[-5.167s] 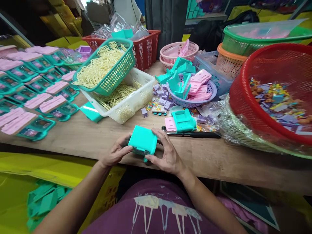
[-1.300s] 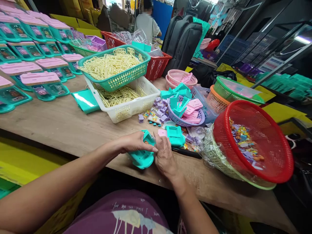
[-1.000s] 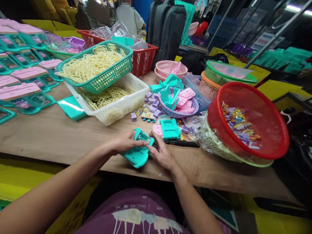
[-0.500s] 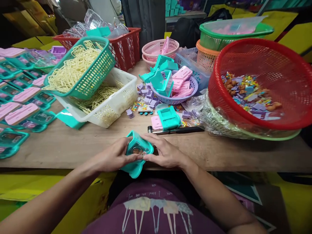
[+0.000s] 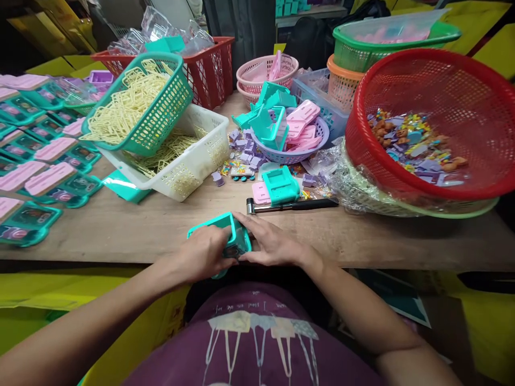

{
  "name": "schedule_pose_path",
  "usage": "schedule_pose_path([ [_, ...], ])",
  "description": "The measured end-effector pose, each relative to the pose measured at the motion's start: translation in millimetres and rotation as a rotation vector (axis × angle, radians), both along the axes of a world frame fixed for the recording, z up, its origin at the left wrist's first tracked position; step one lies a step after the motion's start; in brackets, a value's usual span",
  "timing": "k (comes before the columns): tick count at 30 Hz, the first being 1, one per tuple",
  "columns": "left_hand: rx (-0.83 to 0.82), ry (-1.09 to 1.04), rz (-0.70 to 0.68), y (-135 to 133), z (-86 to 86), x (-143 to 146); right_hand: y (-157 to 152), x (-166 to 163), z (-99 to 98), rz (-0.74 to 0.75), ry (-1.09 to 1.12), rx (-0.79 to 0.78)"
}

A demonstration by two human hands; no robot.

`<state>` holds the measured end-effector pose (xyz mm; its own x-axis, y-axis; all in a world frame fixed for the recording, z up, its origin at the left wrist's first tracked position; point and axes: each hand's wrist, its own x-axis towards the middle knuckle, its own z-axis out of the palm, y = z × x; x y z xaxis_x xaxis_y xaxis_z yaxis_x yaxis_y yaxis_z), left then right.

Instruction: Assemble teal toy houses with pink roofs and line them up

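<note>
Over the table's front edge, both of my hands hold a turquoise plastic toy case (image 5: 240, 239) with a hollow top. My left hand (image 5: 207, 252) grips it with the fingers reaching into the opening and the thumb outside. My right hand (image 5: 273, 241) clasps its right side, fingers along the far wall and thumb at the near face. The case is tilted, its open top showing; my left hand covers much of it. Just beyond lies a hammer (image 5: 293, 206) with a black handle. Behind the hammer are a turquoise part (image 5: 281, 185) and a pink flat piece (image 5: 261, 193).
Rows of turquoise cases with pink tops (image 5: 50, 178) fill the left. A teal basket (image 5: 161, 115) of cream bent strips rests on a white basket (image 5: 193, 161). A purple basket (image 5: 322, 142) holds parts. A large red basket (image 5: 450, 91) with small pieces stands right.
The case has turned in my hands, so its hollow top now shows instead of its clear front. My left hand has shifted from its side to inside the opening. The view has moved slightly.
</note>
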<state>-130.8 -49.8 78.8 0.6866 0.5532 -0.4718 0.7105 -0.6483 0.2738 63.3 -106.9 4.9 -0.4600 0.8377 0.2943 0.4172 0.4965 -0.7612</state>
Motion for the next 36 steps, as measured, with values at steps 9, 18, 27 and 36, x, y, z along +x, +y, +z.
schedule_pose_path([
  [9, 0.172, 0.076, -0.184, 2, -20.3, 3, 2, -7, -29.3, -0.158, -0.014, 0.045],
  [18, 0.283, 0.094, -0.152, 6, -23.8, -8, 3, -10, 7.2, -0.152, -0.273, 0.177],
  [27, 0.330, -0.060, -0.172, 17, -39.9, -7, 24, -20, -0.2, -0.126, -0.431, 0.132],
  [36, 0.406, -0.205, -0.288, 32, -44.6, -12, 40, -12, 9.0, -0.108, -0.378, 0.006],
])
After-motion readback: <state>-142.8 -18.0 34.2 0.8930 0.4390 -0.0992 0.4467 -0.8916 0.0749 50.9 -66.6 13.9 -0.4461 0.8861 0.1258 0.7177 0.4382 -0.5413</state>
